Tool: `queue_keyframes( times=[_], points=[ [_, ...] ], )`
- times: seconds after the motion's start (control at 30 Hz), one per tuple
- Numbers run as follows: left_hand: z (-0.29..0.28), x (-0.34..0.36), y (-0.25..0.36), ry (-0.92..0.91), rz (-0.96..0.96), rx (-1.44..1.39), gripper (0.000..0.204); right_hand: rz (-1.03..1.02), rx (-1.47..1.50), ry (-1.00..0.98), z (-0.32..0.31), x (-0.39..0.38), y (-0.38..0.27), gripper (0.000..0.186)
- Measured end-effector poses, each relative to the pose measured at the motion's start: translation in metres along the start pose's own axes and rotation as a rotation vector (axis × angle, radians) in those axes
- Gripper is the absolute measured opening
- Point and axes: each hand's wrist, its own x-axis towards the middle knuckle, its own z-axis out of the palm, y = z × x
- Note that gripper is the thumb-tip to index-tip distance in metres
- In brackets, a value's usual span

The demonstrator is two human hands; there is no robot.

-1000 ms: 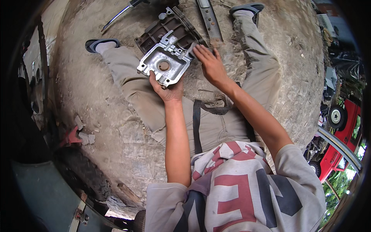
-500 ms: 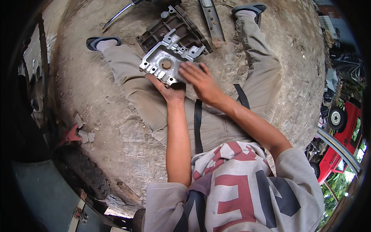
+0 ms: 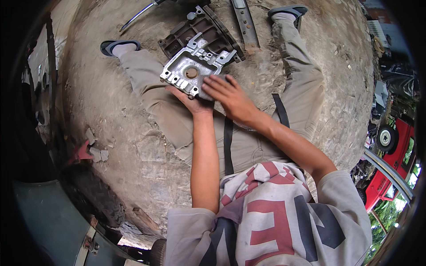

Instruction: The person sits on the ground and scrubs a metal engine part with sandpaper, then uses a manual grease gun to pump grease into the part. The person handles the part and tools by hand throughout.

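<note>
A silver cast-metal housing (image 3: pixel 177 70) with a round hole and bolt holes along its edges is tilted above my left thigh. My left hand (image 3: pixel 197 103) grips its near edge from below, thumb along the side. Fingers flat together, my right hand (image 3: pixel 228 95) presses a dark grey sheet (image 3: pixel 205 91), which looks like sandpaper, against the housing's near right edge. The fingers hide part of the sheet. Just beyond the housing, a dark brown metal casing (image 3: pixel 202 31) with ribs and bolts rests on the ground, partly covered by it.
A screwdriver-like tool (image 3: pixel 138 17) with a long shiny shaft lies at the far left. Right of the casing is a flat metal bar (image 3: pixel 245 26). My sandaled feet flank these. A grey panel (image 3: pixel 46 221) and tyre (image 3: pixel 100 195) stand at left; a red vehicle (image 3: pixel 392 164) is at right.
My right hand has slid slightly left and nearer along the housing's edge, with the grey sheet now showing more beneath its fingers. My left hand stays on the housing.
</note>
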Motion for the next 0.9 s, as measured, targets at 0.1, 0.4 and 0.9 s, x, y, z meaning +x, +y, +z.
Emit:
queue_keyframes(
  times=[0.1,0.4,0.9],
  points=[
    [-0.015,0.009,-0.002,-0.164,-0.008,-0.092,0.092,0.163,-0.085,0.12,0.01,0.007,0.041,0.066],
    [-0.015,0.007,-0.002,-0.062,0.01,0.044,0.085,0.067,0.084,-0.059,-0.01,0.009,-0.037,0.067],
    [-0.035,0.016,-0.004,0.031,-0.094,-0.061,0.073,0.202,-0.076,0.072,0.007,0.023,0.02,0.068]
  ],
)
